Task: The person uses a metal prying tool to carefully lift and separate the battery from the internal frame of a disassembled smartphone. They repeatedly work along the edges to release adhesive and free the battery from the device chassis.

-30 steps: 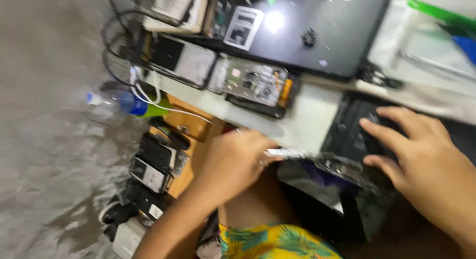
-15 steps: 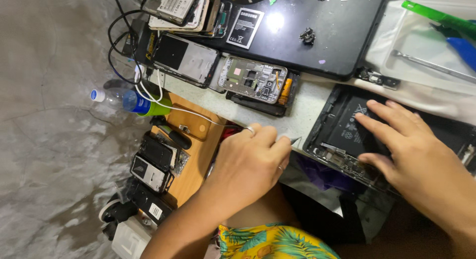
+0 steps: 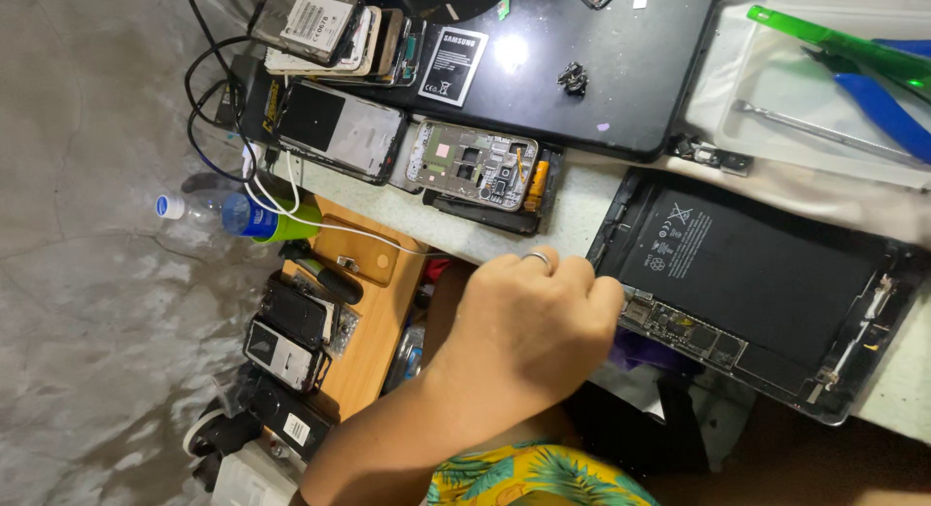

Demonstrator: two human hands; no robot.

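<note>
My left hand (image 3: pixel 529 322), a ring on one finger, is curled into a fist at the near left corner of an opened tablet (image 3: pixel 766 273). The fingertips touch the tablet's frame beside its strip of circuit board (image 3: pixel 679 327). The thin white tool seen in this hand earlier is hidden under the fingers now. A large black battery fills most of the tablet's inside. My right hand is out of the picture.
An opened phone (image 3: pixel 475 162), a dark-screened phone (image 3: pixel 339 128), a phone stack (image 3: pixel 320 21) and a loose battery (image 3: pixel 453 65) lie by a black laptop (image 3: pixel 601 89). A white tray (image 3: pixel 737 89) holds green- and blue-handled tools. A wooden shelf (image 3: pixel 373 341) with phones and a water bottle (image 3: pixel 228 215) sit lower left.
My right hand has lifted off the tablet and left the view. My left hand has moved right to the tablet's corner, and the white tool's tip no longer shows.
</note>
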